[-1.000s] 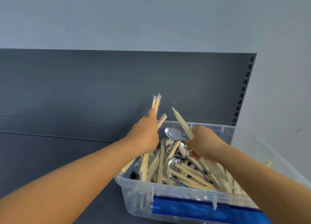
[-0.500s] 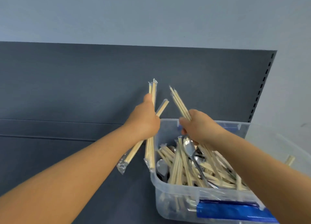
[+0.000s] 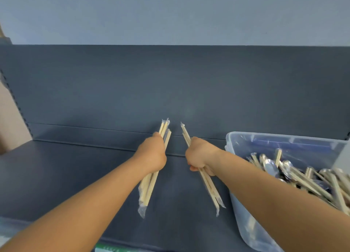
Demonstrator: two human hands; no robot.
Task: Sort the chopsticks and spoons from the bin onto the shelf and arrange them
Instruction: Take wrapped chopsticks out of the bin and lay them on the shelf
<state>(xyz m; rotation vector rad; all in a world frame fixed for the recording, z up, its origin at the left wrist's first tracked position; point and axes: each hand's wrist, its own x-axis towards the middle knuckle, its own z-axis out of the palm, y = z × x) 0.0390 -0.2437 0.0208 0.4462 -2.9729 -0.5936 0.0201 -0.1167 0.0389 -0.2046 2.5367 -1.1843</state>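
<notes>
My left hand (image 3: 151,155) grips a bundle of plastic-wrapped wooden chopsticks (image 3: 148,189) above the dark shelf board (image 3: 66,176). My right hand (image 3: 200,156) grips a second bundle of wrapped chopsticks (image 3: 211,190) a little to the right. Both bundles point toward the back panel, and their lower ends hang just over the shelf. At the right stands the clear plastic bin (image 3: 246,143), holding several more wrapped chopsticks (image 3: 303,181) and metal spoons (image 3: 270,166). My right forearm passes over the bin's left edge.
The shelf's dark back panel (image 3: 170,85) rises behind my hands, with slotted uprights at both sides. A pale wall lies above it. A green-and-white label strip (image 3: 108,249) shows at the shelf's front edge. Bare shelf board stretches left of my hands.
Both hands have carried their chopstick bundles out of the bin and leftward over the shelf board. The view has swung left, so the bin now sits at the right edge.
</notes>
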